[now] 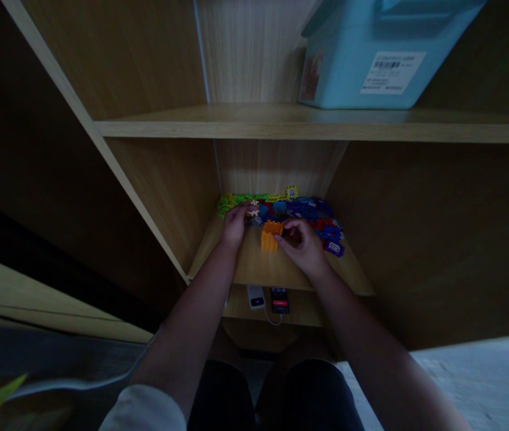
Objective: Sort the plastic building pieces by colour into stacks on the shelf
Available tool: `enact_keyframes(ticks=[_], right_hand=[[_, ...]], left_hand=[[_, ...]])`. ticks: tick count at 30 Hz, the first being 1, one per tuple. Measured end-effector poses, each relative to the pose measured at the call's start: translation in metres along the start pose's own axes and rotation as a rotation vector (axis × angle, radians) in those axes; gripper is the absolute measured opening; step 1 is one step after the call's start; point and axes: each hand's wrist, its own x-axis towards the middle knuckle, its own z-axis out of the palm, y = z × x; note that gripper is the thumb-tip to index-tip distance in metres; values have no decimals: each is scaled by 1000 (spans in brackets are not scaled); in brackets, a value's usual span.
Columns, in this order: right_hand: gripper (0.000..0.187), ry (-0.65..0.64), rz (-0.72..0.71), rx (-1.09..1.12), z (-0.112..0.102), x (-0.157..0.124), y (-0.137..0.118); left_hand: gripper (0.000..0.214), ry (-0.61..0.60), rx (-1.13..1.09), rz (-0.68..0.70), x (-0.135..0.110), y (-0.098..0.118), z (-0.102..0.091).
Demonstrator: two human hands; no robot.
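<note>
Inside the cabinet (160, 191), orange block (269, 239) touches right fingers (283, 243).

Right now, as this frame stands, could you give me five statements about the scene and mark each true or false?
1. The right hand touches the orange block. True.
2. The left hand is on the blue bin. False: it is at the colourful pieces, left of the orange block.
3. The blue bin bears a white label with a barcode. True.
4. The blue bin stands on a shelf below the colourful pieces. False: its shelf is above them.
5. A phone lies beside a white device, on a lower level than the colourful pieces. True.
</note>
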Motion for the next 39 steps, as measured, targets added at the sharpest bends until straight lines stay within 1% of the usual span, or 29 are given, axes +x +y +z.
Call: enact_keyframes(ticks=[2, 7, 9, 13, 19, 22, 25, 28, 34, 36, 39], right_hand=[[28, -4, -5, -1, 0, 0, 0], [24, -4, -38, -3, -2, 1, -2], [21, -1, -45, -7, -3, 1, -2], [17, 18, -59, -16, -5, 1, -3], [14, 24, -70, -17, -5, 2, -4], [14, 22, -75, -18, -5, 2, -4], [14, 22, -73, -23, -5, 2, -3], [14, 27, -75, -24, -5, 2, -2], [13, 27, -61, -20, -5, 2, -3], [13, 32, -56, -24, -5, 2, -3], [13, 32, -56, -31, -5, 2, -3]], left_hand=[[36, 7, -25, -1, 0, 0, 0], [14, -20, -125, 43, 2, -2, 0], [17, -34, -175, 54, 2, -1, 1], [25, -33, -289, 3, 1, 3, 3], [25, -57, -398, -34, 2, 2, 0], [29, -74, -436, -43, 2, 1, -1], [39, -105, -418, -33, 1, 1, 0], [43, -115, -382, -29, 0, 2, 3], [43, -92, -364, -28, 0, 6, 4], [41, -70, -323, -20, 0, 7, 3], [45, -31, -277, -16, 0, 8, 2]])
